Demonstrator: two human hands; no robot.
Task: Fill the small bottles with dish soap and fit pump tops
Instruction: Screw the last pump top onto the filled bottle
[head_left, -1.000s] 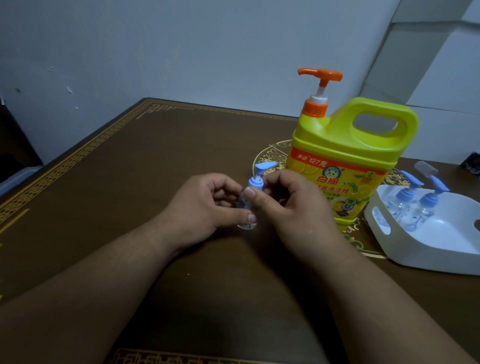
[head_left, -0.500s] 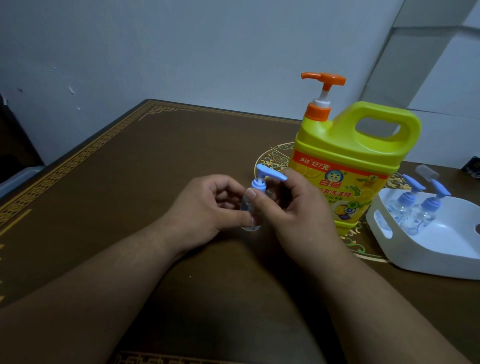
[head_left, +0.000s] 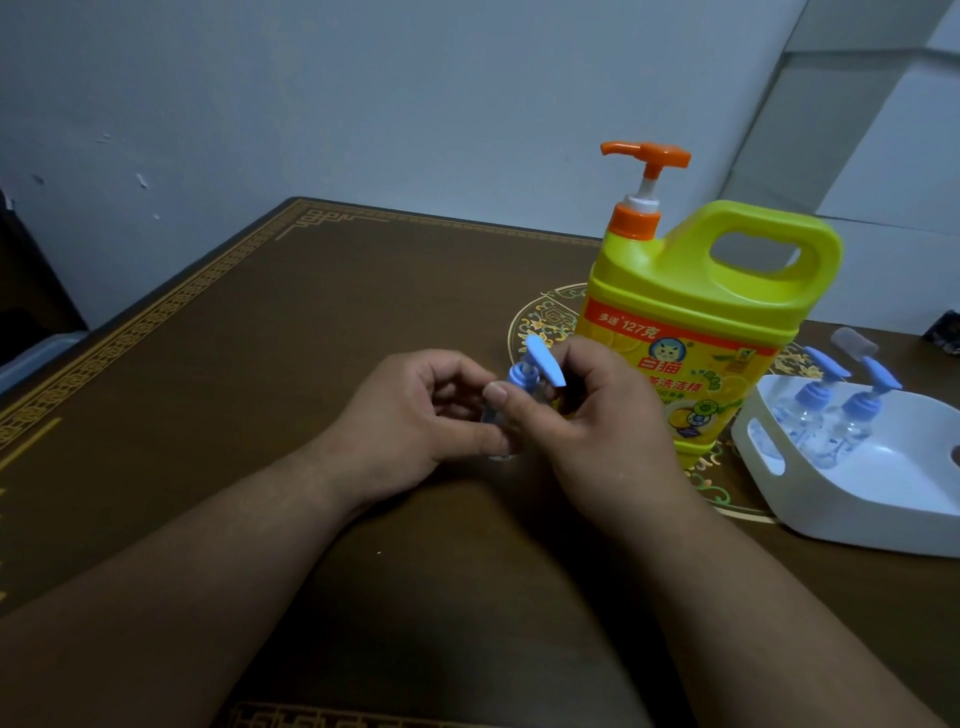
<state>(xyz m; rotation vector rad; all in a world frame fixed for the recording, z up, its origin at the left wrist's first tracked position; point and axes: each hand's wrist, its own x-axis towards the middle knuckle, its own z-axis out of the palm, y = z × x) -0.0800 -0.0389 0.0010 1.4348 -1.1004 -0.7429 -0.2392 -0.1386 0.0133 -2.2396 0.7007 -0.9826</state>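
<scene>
A small clear bottle (head_left: 500, 453) stands on the brown table (head_left: 260, 374) between my hands, mostly hidden by fingers. My left hand (head_left: 410, 421) grips its body from the left. My right hand (head_left: 597, 421) holds the blue pump top (head_left: 540, 364) at the bottle's neck, with the spout pointing toward me and to the right. Just behind my right hand stands the big yellow dish soap jug (head_left: 696, 322) with an orange pump (head_left: 647, 171).
A white tray (head_left: 883, 509) sits at the right with two small bottles (head_left: 831, 415) in it, each with a blue pump top. A pale cap (head_left: 854, 343) lies behind the tray. Walls close off the far side.
The blue pump top has turned: its spout swung from pointing up and right to pointing toward me. Both hands stayed around the bottle.
</scene>
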